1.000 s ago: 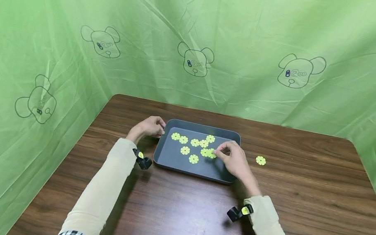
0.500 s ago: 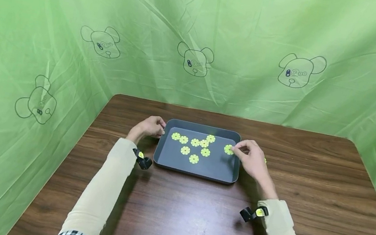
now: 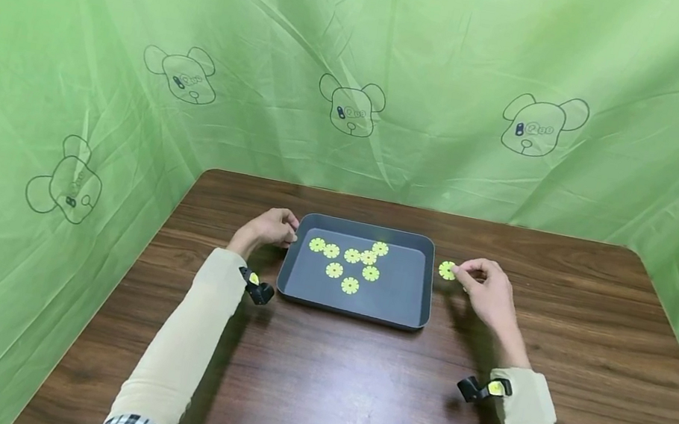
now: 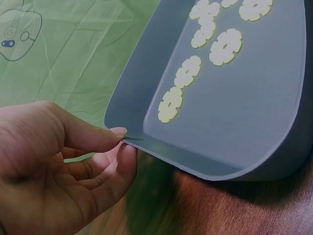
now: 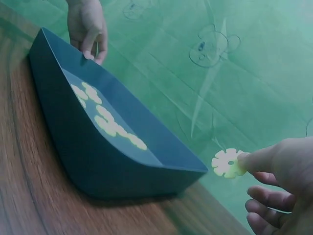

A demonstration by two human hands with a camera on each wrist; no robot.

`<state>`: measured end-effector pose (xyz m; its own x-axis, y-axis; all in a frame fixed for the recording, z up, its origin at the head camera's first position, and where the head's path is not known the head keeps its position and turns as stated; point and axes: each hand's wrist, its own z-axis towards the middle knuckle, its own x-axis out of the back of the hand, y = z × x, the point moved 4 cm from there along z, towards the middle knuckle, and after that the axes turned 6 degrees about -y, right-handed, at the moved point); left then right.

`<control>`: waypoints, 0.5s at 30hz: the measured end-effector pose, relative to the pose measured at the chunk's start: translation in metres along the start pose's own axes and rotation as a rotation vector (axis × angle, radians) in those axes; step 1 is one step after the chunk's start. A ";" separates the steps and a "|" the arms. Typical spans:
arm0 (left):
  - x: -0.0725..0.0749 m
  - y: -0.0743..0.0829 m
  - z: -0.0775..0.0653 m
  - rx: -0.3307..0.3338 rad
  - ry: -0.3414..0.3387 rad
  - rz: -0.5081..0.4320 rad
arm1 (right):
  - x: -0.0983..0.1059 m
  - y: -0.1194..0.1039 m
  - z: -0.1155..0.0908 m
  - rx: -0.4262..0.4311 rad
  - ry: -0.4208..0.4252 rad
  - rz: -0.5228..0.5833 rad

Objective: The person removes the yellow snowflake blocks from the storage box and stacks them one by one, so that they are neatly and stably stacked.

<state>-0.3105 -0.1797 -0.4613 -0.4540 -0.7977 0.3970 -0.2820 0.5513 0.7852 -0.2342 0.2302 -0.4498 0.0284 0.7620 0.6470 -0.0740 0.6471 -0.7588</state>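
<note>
A dark grey rectangular tray (image 3: 395, 298) lies on the table with several yellow-green notched plastic discs (image 3: 350, 286) scattered on its floor. My left hand (image 3: 268, 227) pinches the tray's left wall between thumb and fingers; in the left wrist view the thumb (image 4: 110, 136) lies over the rim near a corner. Just past the tray's right side, my right hand (image 3: 489, 291) pinches one notched disc (image 3: 447, 270) by its edge. In the right wrist view this snowflake-shaped disc (image 5: 228, 163) is held up, with a small hole in its middle.
The wooden table (image 3: 562, 342) reaches back to a green curtain (image 3: 430, 160) printed with bear heads, which also hangs at both sides. Small black cameras (image 3: 258, 288) are strapped to both wrists.
My right hand has lifted a disc out of the tray and carried it rightward past the tray's wall. The disc seen earlier on the table is hidden now. My left hand stays put.
</note>
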 end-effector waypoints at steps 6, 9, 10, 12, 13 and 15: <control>0.000 0.003 -0.002 -0.002 -0.001 0.006 | 0.009 0.010 -0.002 -0.033 0.031 -0.012; 0.000 0.003 -0.003 -0.003 -0.004 0.013 | 0.013 0.015 -0.003 -0.058 0.034 -0.013; 0.000 0.003 -0.003 -0.002 -0.003 0.014 | 0.014 0.017 -0.003 -0.066 0.032 -0.018; 0.000 0.003 -0.003 0.000 -0.002 0.016 | 0.016 0.021 -0.003 -0.081 0.025 -0.027; 0.000 0.002 -0.002 0.000 -0.002 0.019 | 0.017 0.024 -0.003 -0.090 0.021 -0.034; 0.000 0.002 -0.002 0.002 -0.002 0.020 | 0.019 0.028 -0.002 -0.107 0.010 -0.051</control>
<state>-0.3097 -0.1792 -0.4592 -0.4613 -0.7861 0.4115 -0.2745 0.5674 0.7763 -0.2335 0.2626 -0.4593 0.0398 0.7279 0.6845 0.0345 0.6837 -0.7290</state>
